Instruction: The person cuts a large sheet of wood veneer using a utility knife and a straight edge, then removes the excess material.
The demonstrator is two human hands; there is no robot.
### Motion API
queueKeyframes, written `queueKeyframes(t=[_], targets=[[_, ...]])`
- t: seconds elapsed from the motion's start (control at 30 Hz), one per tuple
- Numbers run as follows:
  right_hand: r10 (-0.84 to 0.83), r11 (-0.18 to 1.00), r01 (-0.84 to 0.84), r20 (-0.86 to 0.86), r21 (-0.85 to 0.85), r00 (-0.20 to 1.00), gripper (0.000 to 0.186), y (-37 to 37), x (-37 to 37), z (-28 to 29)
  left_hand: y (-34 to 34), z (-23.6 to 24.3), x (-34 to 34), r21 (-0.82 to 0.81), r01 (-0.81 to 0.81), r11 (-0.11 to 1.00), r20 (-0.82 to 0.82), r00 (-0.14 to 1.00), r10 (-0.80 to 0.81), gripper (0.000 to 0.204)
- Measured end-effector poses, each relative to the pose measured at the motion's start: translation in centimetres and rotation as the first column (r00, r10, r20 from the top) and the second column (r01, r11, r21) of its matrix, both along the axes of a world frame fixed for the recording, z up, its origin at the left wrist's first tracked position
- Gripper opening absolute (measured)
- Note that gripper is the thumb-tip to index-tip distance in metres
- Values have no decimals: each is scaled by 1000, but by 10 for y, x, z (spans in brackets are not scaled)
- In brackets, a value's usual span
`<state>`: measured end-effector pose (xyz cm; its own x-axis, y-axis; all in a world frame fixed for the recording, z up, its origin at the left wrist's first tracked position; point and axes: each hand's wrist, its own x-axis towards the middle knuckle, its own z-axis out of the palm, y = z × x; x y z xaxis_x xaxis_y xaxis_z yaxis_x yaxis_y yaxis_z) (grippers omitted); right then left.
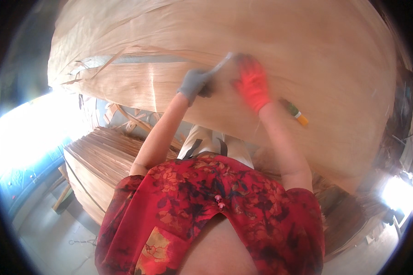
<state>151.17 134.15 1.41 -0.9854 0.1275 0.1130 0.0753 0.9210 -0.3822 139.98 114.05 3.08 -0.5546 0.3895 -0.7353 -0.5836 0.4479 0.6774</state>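
- L hand (195, 83): grip closed round pale slim tool (221, 63), far end nr R hand (253, 85)
- R hand blurred over wood sheet (326, 59); can't tell grip
- Sheet lies under both, gap (142, 59) to L
- Best: press sheet flat, R fingers clear of tool end

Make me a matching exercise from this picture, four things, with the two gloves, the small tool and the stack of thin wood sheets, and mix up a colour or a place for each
Things:
1. Left hand's glove
2. Right hand's glove
3. Small tool with a yellow-orange end
4. Stack of thin wood sheets

Colours and places:
A. Lying unheld on the broad pale wood surface
B. Bright red-orange
C. Lower left of the picture, beside the person
D. Grey

Right pairs: 1-D, 2-B, 3-A, 4-C.
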Motion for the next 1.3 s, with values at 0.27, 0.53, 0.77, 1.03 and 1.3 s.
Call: queueKeyframes(t=[0.27, 0.53, 0.77, 1.03, 1.3], targets=[[16, 999, -16, -2, 29, 1000, 77, 0, 1, 0, 2, -6, 4, -26, 30, 999, 59, 998, -28, 34], [26, 997, -27, 19, 76, 999, 76, -1, 2, 0, 6, -11, 8, -57, 3, 998, 34, 999, -1, 31], [195, 948, -210, 84, 240, 977, 56, -11, -6, 3, 3, -18, 9, -69, -13, 998, 36, 999, 16, 35], [345, 849, -380, 160, 367, 925, 48, -10, -8, -16, 6, 10, 11, -46, 37, 998, 62, 998, -34, 39], [339, 884, -389, 219, 259, 915, 47, -15, -10, 2, 1, 12, -1, -235, 265, 935, -121, 947, -299, 24]])
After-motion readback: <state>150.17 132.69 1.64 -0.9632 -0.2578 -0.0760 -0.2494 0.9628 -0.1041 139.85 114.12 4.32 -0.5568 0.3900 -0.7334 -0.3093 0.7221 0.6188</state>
